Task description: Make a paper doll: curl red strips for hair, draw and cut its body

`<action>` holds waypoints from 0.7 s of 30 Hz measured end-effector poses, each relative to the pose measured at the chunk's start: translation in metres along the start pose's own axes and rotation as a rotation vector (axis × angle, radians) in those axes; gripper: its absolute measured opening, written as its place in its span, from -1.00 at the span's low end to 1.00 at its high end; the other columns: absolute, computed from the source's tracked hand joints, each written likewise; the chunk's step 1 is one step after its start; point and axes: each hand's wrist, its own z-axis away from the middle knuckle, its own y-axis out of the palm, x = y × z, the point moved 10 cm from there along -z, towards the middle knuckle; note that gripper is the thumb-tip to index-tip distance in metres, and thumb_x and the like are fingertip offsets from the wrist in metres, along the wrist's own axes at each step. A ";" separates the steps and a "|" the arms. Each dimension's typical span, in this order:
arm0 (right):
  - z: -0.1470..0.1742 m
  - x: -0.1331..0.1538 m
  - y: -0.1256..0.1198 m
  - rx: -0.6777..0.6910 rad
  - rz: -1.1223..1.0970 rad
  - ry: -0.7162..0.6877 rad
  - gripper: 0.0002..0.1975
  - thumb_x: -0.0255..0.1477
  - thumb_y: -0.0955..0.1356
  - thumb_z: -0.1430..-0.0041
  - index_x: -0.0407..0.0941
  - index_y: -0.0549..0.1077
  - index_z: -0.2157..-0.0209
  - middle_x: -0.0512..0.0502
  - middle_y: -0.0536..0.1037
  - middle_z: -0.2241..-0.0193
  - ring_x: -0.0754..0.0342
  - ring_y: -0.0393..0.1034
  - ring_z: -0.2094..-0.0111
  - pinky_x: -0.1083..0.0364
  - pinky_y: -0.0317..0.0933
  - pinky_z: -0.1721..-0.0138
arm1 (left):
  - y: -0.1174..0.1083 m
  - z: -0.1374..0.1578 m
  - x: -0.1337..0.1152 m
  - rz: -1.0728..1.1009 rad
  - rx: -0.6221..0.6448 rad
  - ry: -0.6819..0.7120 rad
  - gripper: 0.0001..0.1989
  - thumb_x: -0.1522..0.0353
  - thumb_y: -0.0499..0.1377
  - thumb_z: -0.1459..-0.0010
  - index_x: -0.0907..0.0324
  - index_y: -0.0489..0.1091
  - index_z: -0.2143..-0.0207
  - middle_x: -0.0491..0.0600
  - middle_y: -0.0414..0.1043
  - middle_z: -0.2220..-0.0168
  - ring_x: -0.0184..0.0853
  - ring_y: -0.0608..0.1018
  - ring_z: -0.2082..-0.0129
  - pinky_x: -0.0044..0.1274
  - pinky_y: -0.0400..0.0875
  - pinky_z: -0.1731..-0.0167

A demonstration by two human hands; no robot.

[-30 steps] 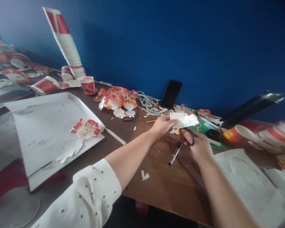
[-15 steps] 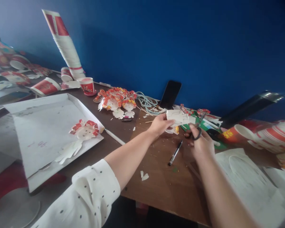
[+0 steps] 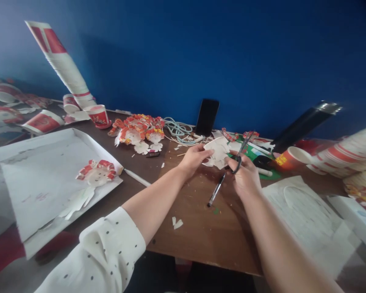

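Note:
Between finger and thumb, my left hand grips a white paper piece with drawn lines on it. Black scissors are in my right hand, their blades pointing up and away to the right. The fingertips of my right hand reach the paper's right edge; whether they grip it I cannot tell. Below the paper, a pen lies on the brown table. Small white scraps lie nearer the front edge.
Left stands a white tray with a red-and-white paper cutout. Behind are a heap of cutouts, a coiled cable and a phone against the wall. Stacked cups and a black flask are at the right.
The view has turned a little to the right. The paper is tilted differently in my left hand, and my right hand with the scissors has come closer to it.

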 end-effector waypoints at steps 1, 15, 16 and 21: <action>0.001 0.000 0.002 -0.001 -0.007 0.000 -0.54 -0.35 0.54 0.21 -0.11 0.50 0.18 0.10 0.44 0.51 0.23 0.26 0.59 0.21 0.15 0.61 | 0.002 0.002 0.000 0.027 0.003 0.003 -0.84 0.39 0.29 0.02 0.28 0.42 0.37 -0.08 0.47 0.43 -0.51 0.43 0.51 -0.63 0.28 0.43; 0.028 -0.020 0.046 0.327 0.023 0.200 -0.57 -0.16 0.51 0.12 -0.08 0.53 0.21 -0.01 0.49 0.45 0.10 0.40 0.43 0.19 0.26 0.58 | -0.014 -0.010 0.005 0.105 -0.133 0.088 -0.77 0.41 0.30 0.02 0.30 0.44 0.27 0.02 0.53 0.37 -0.39 0.52 0.46 -0.55 0.41 0.39; 0.030 -0.019 0.047 0.349 0.046 0.203 -0.56 -0.14 0.50 0.10 -0.07 0.54 0.19 -0.02 0.49 0.44 0.09 0.39 0.43 0.19 0.24 0.59 | -0.015 -0.011 0.004 0.120 -0.129 0.103 -0.77 0.41 0.30 0.02 0.30 0.44 0.27 0.02 0.53 0.36 -0.39 0.53 0.45 -0.54 0.41 0.38; 0.034 -0.016 0.051 0.427 0.160 0.180 -0.48 -0.09 0.48 0.06 -0.07 0.56 0.09 -0.02 0.45 0.51 0.12 0.32 0.50 0.22 0.05 0.69 | -0.013 -0.010 0.001 0.116 -0.109 0.099 -0.81 0.42 0.28 0.01 0.27 0.43 0.29 -0.03 0.50 0.42 -0.41 0.50 0.48 -0.56 0.38 0.43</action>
